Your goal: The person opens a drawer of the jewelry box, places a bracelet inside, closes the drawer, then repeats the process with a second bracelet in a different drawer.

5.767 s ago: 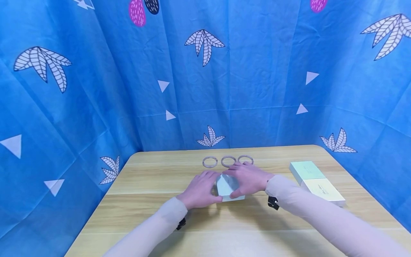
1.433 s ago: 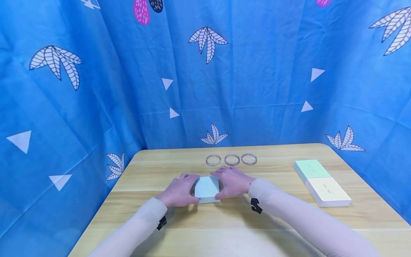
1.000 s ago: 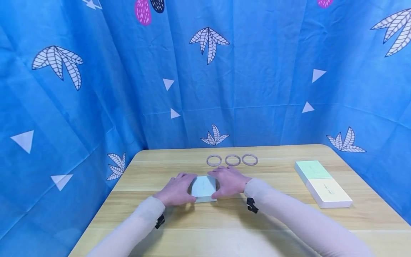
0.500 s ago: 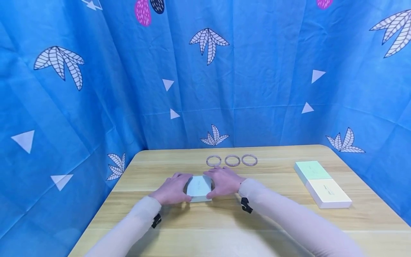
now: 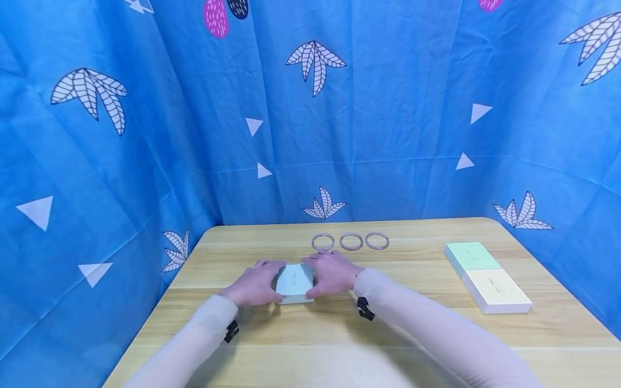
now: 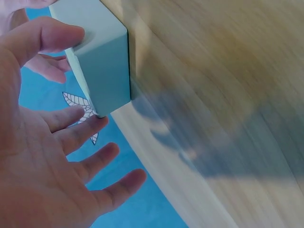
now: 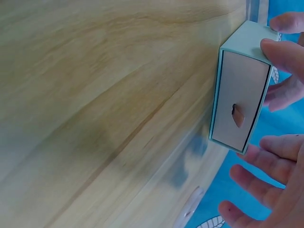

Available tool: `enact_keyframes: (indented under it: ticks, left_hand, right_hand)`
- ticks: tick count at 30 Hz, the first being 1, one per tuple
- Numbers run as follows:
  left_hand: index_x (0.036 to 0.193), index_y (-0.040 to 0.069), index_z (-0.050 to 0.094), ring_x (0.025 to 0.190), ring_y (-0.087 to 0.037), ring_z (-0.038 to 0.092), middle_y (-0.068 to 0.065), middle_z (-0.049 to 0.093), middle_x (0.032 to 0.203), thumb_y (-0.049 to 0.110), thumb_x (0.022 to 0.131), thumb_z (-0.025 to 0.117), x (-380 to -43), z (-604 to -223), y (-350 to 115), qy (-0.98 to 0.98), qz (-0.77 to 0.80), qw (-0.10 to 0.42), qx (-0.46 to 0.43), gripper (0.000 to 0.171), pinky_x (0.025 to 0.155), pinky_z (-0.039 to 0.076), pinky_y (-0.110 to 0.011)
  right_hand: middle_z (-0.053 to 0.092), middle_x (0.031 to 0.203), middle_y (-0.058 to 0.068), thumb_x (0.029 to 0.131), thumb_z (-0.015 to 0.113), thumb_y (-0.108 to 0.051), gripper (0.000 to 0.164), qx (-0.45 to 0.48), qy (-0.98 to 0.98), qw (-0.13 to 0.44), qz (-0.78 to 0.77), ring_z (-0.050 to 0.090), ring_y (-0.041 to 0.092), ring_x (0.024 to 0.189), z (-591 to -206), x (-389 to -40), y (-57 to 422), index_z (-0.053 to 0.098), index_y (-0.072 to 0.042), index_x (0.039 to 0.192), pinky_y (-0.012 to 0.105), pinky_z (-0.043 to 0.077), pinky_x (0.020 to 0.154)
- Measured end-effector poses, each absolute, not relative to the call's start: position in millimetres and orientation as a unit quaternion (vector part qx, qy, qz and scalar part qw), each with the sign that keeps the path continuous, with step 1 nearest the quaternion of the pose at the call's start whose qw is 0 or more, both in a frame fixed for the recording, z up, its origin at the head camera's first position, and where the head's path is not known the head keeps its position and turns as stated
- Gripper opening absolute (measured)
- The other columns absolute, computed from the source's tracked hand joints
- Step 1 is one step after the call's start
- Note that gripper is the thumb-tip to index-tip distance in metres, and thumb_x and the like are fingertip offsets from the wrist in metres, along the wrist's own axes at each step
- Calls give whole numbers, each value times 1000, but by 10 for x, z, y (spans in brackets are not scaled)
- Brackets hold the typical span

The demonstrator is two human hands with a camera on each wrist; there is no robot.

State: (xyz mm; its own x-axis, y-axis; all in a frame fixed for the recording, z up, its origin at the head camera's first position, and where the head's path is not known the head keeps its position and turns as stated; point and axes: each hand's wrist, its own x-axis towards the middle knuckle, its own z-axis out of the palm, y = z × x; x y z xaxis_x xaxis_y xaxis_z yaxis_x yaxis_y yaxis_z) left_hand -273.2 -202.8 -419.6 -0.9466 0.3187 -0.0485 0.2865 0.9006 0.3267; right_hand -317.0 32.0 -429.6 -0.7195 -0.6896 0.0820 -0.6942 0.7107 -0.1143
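A pale blue-green box lies between my two hands at the middle of the table. My left hand pinches its left side, thumb at the near corner and fingertips at the far one. My right hand holds the right side the same way, its thumb at the near edge. In the left wrist view the remaining fingers spread loosely away from the box. The right wrist view shows the box's white drawer end, with a small tab or notch in it.
Three thin purplish rings lie in a row behind the hands: a left ring, a middle ring and a right ring. A green box and a cream box touch end to end on the right. A blue curtain hangs around the table.
Both hands and the box have shifted left along the table, and the right hand has moved off the box's top to its side. Rings and the other boxes have stayed put.
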Motion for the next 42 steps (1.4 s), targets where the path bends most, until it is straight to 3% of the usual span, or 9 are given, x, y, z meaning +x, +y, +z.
enact_keyframes:
  ticks: [6,16,42]
  left_hand:
    - [153,14,44,137,-30,43,-5,50,151,34,77,84,-2755,-4195,-2090,974,159,55,150,89,108,39,-56]
    - [154,16,42,139,-32,40,-7,46,154,32,78,85,-2751,-4159,-2160,974,165,71,135,89,109,37,-59]
    - [155,13,40,140,-31,38,-9,44,155,28,81,82,-2774,-4159,-2266,974,163,72,136,86,111,38,-58]
  right_hand:
    - [60,142,2,74,74,-66,92,378,-923,21,65,56,22,127,-4281,-3171,249,51,-15,148,44,47,104]
    - [59,144,2,74,72,-68,93,376,-924,24,64,54,23,131,-4290,-3198,164,51,-17,148,49,38,113]
    - [59,143,0,75,72,-71,93,365,-929,11,66,55,22,126,-4308,-3244,32,50,-19,149,50,42,108]
